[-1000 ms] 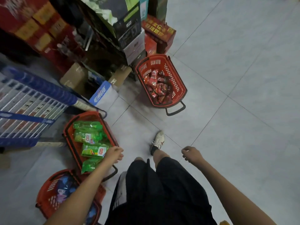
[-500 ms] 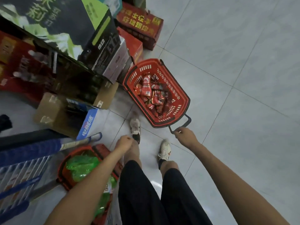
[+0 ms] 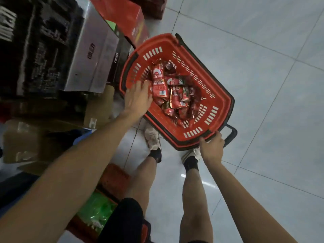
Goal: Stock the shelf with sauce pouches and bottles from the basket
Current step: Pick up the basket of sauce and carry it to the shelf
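Note:
A red plastic basket (image 3: 220, 109) with black trim stands on the tiled floor in front of my feet. Inside lies a heap of red sauce pouches (image 3: 177, 95). The topmost red pouch (image 3: 158, 81) lies at the heap's left. My left hand (image 3: 138, 99) reaches over the basket's left rim, fingers straight and spread, fingertips touching or nearly touching that pouch. My right hand (image 3: 211, 148) grips the basket's near rim beside the black handle (image 3: 231, 135). No shelf is visible in this view.
Stacked cartons (image 3: 84, 55) in black, silver and red rise close on the basket's left. Brown cardboard boxes (image 3: 21, 141) sit lower left. A second red basket (image 3: 112, 179) with green packs (image 3: 98, 211) lies by my left leg. Grey floor tiles (image 3: 263, 67) stretch right.
I have stepped up to the red basket and bent over it. My right hand went from near the handle to gripping the rim. My left hand moved forward into the basket.

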The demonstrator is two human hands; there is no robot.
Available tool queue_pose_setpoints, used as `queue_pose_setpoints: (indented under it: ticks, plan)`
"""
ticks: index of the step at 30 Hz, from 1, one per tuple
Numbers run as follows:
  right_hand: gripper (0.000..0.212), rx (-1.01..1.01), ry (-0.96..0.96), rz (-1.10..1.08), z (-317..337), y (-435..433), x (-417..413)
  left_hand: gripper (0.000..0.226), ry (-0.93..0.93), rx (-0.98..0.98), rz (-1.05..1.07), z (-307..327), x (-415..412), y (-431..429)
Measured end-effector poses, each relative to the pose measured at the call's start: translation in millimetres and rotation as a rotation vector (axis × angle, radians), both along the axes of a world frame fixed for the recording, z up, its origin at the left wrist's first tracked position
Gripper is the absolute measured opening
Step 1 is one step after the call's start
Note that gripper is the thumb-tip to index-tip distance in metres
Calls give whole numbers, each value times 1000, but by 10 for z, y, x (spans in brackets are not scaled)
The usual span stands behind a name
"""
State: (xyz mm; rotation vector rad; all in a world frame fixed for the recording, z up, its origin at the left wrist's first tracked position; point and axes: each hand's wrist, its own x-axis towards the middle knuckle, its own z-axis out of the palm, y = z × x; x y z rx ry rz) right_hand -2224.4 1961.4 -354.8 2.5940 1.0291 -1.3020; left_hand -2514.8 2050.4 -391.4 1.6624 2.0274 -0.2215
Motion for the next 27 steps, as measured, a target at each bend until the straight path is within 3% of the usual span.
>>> queue_pose_setpoints:
  ticks: [3,6,8,10,12,15,19,27]
  plan:
    - [80,17,-111,-189,-410,25,33,69,133,139,-17,-387,-105,415]
    - [99,61,-115,-341,-744,10,22,86,206,141,81,-640,-206,670]
    - [92,97,-64,-394,-904,12,7,89,199,138,168,-760,-234,747]
    - [69,112,-23,-488,-1009,51,18,91,226,138,202,-821,-232,761]
    - [53,88,-16,-558,-1044,135,53,89,281,136,215,-832,-270,791]
    - [50,49,-10,-560,-1058,194,147,79,320,55,187,-738,-378,945]
    - [49,4,25,-537,-1004,247,272,55,281,-117,179,-567,-556,1123]
    - [44,-28,7,-427,-737,460,755,42,114,-379,407,-288,-584,532]
